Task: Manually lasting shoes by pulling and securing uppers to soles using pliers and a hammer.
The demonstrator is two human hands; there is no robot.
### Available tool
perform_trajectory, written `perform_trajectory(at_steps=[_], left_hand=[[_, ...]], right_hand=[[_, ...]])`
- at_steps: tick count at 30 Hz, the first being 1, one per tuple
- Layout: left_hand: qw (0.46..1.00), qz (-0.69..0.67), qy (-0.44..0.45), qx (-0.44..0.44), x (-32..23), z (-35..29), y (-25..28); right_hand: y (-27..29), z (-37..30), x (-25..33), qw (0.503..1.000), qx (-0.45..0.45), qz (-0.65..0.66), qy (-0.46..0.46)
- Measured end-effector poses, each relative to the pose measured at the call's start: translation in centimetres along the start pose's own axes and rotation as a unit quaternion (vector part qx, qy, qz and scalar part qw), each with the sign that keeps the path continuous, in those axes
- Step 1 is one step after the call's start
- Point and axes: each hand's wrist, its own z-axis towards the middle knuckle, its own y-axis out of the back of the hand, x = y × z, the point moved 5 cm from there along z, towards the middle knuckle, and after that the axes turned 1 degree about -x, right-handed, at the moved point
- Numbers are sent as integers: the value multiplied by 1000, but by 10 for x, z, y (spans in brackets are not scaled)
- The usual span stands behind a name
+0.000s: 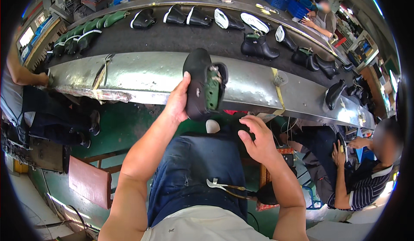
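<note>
My left hand point(179, 96) grips a black ankle boot point(196, 85) by its side, in front of the metal bench edge. The boot is tilted with its toe pointing away from me, and a green shoe last point(212, 90) shows in its opening. To the right of the boot and apart from it, my right hand point(258, 137) is held over my lap with its fingers spread and nothing in them. A pair of pincers point(226, 186) with a dark handle end lies across my lap.
Beyond the metal ledge point(151, 70), a dark conveyor belt point(159, 40) carries several black boots, some with white soles, and green lasts point(92, 25) at the left. Co-workers sit at the right point(362, 172), stand at the left point(26, 90) and work across the belt point(321, 21).
</note>
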Motion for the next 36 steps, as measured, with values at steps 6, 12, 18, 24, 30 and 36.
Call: perform_trajectory(at_steps=[6, 12, 18, 24, 30, 36], left_hand=[[933, 273, -161, -170, -80, 40, 32], [735, 607, -217, -212, -40, 40, 60], [678, 684, -225, -146, -62, 134, 58], [776, 621, -104, 11, -52, 285, 41], [634, 773, -29, 19, -59, 337, 86], [685, 644, -193, -281, -159, 359, 175]], right_hand=[[-5, 62, -68, 986, -39, -159, 33], [-18, 108, -154, 959, -18, -282, 11], [-24, 107, -166, 962, -12, -272, 11], [-21, 114, -163, 966, 14, -257, -21], [-20, 115, -161, 968, 25, -247, -24], [-19, 123, -160, 969, 57, -237, -39]])
